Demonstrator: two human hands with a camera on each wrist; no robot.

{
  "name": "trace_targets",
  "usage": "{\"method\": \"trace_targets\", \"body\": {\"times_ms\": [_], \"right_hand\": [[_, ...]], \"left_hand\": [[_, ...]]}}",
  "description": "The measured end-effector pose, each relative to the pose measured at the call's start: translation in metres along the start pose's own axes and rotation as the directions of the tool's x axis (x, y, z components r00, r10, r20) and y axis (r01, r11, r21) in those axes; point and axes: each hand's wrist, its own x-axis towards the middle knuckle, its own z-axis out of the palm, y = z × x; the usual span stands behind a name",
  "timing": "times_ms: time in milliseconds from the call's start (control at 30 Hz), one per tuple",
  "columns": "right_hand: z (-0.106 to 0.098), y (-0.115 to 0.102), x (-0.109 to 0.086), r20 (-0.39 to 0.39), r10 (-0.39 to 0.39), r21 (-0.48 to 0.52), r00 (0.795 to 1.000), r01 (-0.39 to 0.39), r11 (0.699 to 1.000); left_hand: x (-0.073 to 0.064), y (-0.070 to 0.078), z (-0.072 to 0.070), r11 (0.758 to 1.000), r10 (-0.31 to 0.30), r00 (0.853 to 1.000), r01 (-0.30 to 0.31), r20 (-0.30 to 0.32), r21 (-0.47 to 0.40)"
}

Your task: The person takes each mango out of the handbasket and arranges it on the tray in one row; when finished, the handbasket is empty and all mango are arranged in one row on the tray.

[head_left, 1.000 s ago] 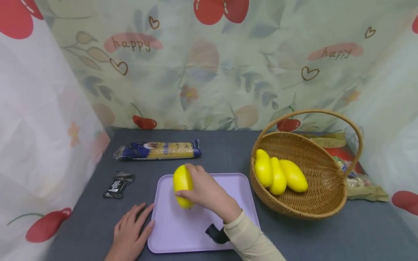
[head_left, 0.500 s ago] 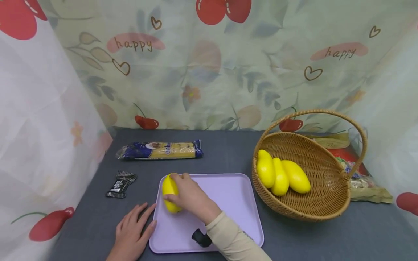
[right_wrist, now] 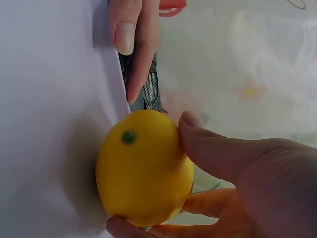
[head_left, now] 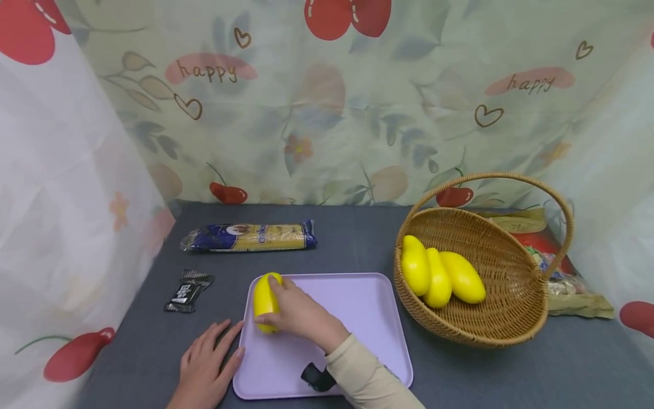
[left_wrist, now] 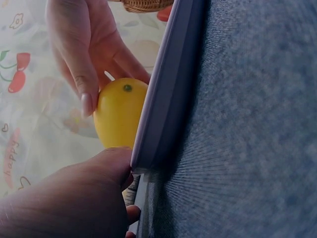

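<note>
The yellow fruit (head_left: 264,304) is at the left end of the tray (head_left: 352,307), its long axis running near to far, roughly in line with the tray's left rim. The right hand (head_left: 301,313) is the nearer one, reaching across from the right, its thumb on the near part and its fingers toward the far end, clamped on the fruit, which lies just left of the palm. How much weight the tray bears is unclear. The left hand (head_left: 206,363) lies near and left of the fruit, fingers fairly straight and slightly apart, tips at the rim. The basket (head_left: 506,284) stands well apart, to the right.
</note>
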Motion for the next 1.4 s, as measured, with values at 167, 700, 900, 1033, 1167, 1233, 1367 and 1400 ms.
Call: {"method": "trace_targets", "body": {"times_ms": [167, 700, 900, 1033, 1167, 1233, 1367, 1400], "right_hand": [[0.002, -0.003, -0.001, 0.002, 0.01, 0.001, 1.0, -0.01, 1.0], [0.012, -0.007, 0.007, -0.135, -0.013, -0.033, 0.991, 0.009, 0.999], [0.017, -0.008, 0.01, -0.161, -0.009, -0.058, 0.987, 0.0, 0.998], [0.019, -0.01, 0.01, -0.163, 0.008, -0.094, 0.987, -0.024, 0.995], [0.019, -0.013, 0.008, -0.145, 0.032, -0.099, 0.989, -0.047, 0.994], [0.018, -0.014, 0.006, -0.136, 0.03, -0.094, 0.99, -0.043, 0.995], [0.006, -0.014, -0.002, -0.147, -0.003, -0.097, 0.989, -0.011, 0.995], [-0.001, -0.013, -0.007, -0.153, -0.018, -0.097, 0.988, 0.003, 0.995]], "left_hand": [[-0.001, -0.001, -0.001, 0.999, -0.032, 0.999, 0.032, 0.037, -0.006], [0.001, 0.0, -0.002, 1.0, -0.021, 0.999, 0.022, 0.03, -0.003], [0.001, 0.0, -0.001, 1.0, -0.023, 0.999, 0.023, 0.04, -0.004], [0.001, -0.002, 0.0, 1.0, -0.028, 0.998, 0.028, 0.048, -0.006], [0.0, -0.003, 0.002, 0.999, -0.045, 0.998, 0.044, 0.049, 0.012], [-0.001, -0.004, 0.001, 0.998, -0.06, 0.996, 0.059, 0.059, 0.013], [0.002, -0.003, 0.001, 0.998, -0.069, 0.995, 0.069, 0.076, 0.0], [0.003, -0.003, 0.001, 0.997, -0.071, 0.994, 0.072, 0.08, -0.007]]}}
